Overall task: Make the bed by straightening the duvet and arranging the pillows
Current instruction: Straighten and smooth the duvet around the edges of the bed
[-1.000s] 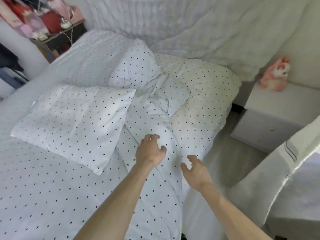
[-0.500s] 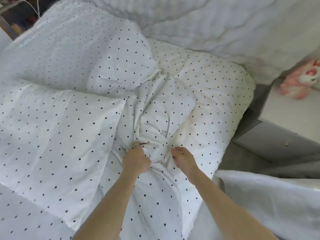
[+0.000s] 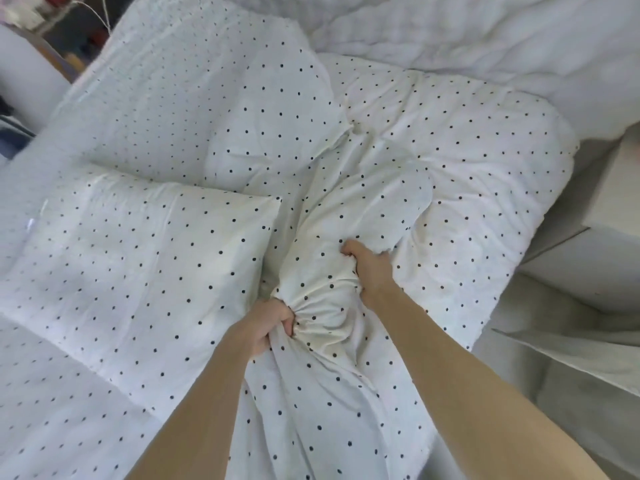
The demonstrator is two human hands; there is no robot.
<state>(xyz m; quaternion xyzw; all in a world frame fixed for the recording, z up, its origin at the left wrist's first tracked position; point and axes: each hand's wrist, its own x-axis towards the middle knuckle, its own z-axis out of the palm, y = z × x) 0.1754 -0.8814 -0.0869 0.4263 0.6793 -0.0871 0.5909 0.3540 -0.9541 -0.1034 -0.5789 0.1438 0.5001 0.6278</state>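
A white duvet with small black dots lies crumpled over the bed's right half, bunched into a ridge in the middle. My left hand is shut on a gathered fold of that ridge. My right hand grips the same bunch a little further up and to the right. One dotted pillow lies flat on the left, touching the ridge. A second dotted pillow sits behind it, tilted, near the head of the bed.
A white quilted headboard runs along the back. A white bedside cabinet stands to the right of the bed, with white cloth below it. A cluttered shelf is at the far left corner.
Both hands went from hovering open over the duvet to closing on its bunched fabric. The grip has tightened and the fabric is pulled up into a thicker ridge. My view moved closer.
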